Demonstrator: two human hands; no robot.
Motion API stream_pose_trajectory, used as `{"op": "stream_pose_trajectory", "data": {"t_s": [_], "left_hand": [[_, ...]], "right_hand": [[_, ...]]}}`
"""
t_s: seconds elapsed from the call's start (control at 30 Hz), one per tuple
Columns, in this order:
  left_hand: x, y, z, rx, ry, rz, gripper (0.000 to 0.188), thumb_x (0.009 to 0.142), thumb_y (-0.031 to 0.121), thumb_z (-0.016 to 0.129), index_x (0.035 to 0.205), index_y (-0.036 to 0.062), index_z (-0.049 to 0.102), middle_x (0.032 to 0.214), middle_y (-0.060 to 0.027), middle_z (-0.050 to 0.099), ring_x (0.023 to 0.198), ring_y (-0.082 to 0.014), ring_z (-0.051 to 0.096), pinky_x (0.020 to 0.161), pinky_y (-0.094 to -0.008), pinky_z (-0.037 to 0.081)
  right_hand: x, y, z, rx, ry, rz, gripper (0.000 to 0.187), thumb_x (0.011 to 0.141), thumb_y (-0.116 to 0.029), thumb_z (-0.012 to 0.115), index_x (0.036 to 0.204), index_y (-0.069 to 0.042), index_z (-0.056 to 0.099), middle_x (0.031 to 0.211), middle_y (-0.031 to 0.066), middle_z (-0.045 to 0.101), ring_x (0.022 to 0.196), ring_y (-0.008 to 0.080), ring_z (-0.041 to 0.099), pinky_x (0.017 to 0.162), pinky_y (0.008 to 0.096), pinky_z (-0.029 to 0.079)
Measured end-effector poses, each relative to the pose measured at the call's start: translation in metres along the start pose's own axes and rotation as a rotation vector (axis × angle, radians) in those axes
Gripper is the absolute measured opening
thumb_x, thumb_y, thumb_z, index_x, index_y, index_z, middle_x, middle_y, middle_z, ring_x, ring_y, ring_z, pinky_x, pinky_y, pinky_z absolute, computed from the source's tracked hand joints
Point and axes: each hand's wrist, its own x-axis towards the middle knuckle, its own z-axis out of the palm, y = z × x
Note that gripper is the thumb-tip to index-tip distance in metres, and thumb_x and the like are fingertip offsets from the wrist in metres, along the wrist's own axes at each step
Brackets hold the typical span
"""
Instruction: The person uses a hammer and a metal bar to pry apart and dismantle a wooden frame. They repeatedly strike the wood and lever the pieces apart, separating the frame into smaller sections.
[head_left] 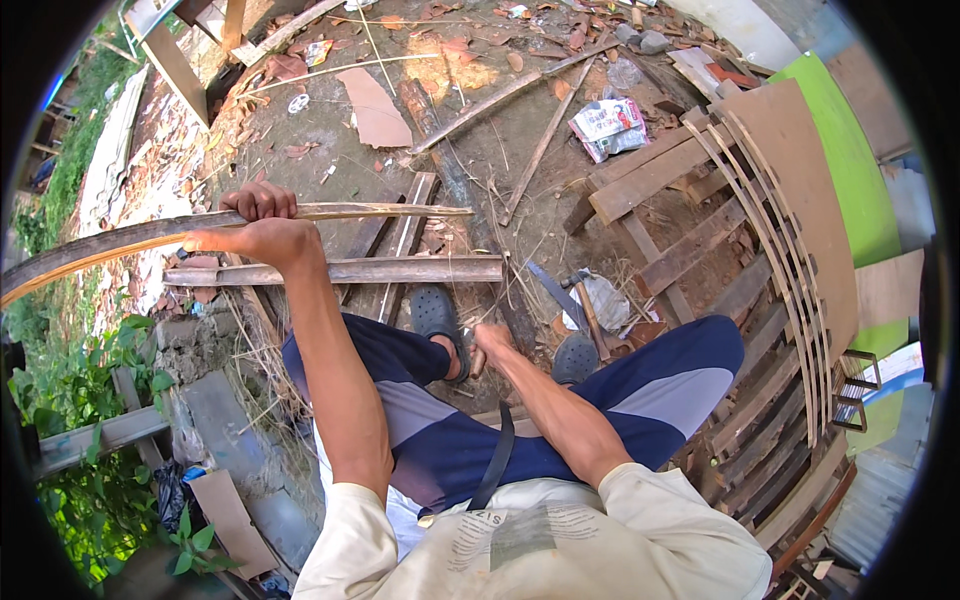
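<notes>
- Bamboo strip (200, 228): pale tan, darker brown at the near end.
- Trousers (560, 420): navy blue with grey panels.
- Shirt (560, 545): cream, grey print.
- Clogs (435, 312): dark grey.
- Curved board (850, 170): bright green.
- Slats (680, 250): weathered brown.
- Ground (480, 150): grey-brown, strewn with reddish dry leaves.

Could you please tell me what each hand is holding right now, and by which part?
The left hand grips a long split bamboo strip partway along its length, fingers curled over it. The right hand is down by the foot; whether it holds anything cannot be told.
</notes>
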Motion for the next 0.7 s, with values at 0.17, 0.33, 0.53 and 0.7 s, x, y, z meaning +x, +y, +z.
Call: {"op": "stream_pose_trajectory", "data": {"t_s": [0.17,0.33,0.53,0.7], "left_hand": [[0.005,0.008,0.004,-0.057,0.088,-0.004,0.081,0.076,0.094,0.016,0.069,0.0162,0.039,0.051,0.0029,0.026,0.043,-0.0101,0.019,0.04,-0.0254,0.014],[0.009,0.036,0.002,-0.029,0.177,0.116,0.081,0.073,0.096,0.014,0.068,0.0176,0.032,0.052,0.0031,0.026,0.043,-0.0098,0.019,0.04,-0.0246,0.014],[0.023,0.033,-0.023,-0.031,0.125,0.09,0.083,0.073,0.096,0.012,0.068,0.0189,0.043,0.051,0.0026,0.032,0.043,-0.0112,0.021,0.042,-0.0261,0.015],[0.002,0.01,-0.01,-0.012,0.031,0.018,0.082,0.076,0.094,0.016,0.069,0.0159,0.041,0.051,0.0032,0.025,0.043,-0.0105,0.018,0.041,-0.026,0.014]], "right_hand": [[0.009,-0.029,0.009,-0.114,-0.185,-0.122,0.016,0.083,-0.006,0.057,0.085,0.01,0.061,0.064,0.0169,0.06,0.049,0.0242,0.059,0.042,0.0387,0.049],[0.02,-0.139,0.037,-0.347,-0.262,-0.312,0.027,0.086,-0.015,0.06,0.093,0.011,0.066,0.065,0.0151,0.064,0.049,0.0219,0.061,0.044,0.0364,0.05],[0.045,-0.165,-0.027,-0.994,0.073,-0.428,0.022,0.073,-0.014,0.061,0.082,0.002,0.073,0.08,0.0174,0.072,0.076,0.0319,0.072,0.069,0.0433,0.055],[0.044,-0.117,-0.097,-0.91,0.106,-0.262,0.025,0.073,-0.019,0.065,0.079,0.004,0.073,0.08,0.0195,0.072,0.077,0.0322,0.072,0.075,0.0407,0.055]]}}
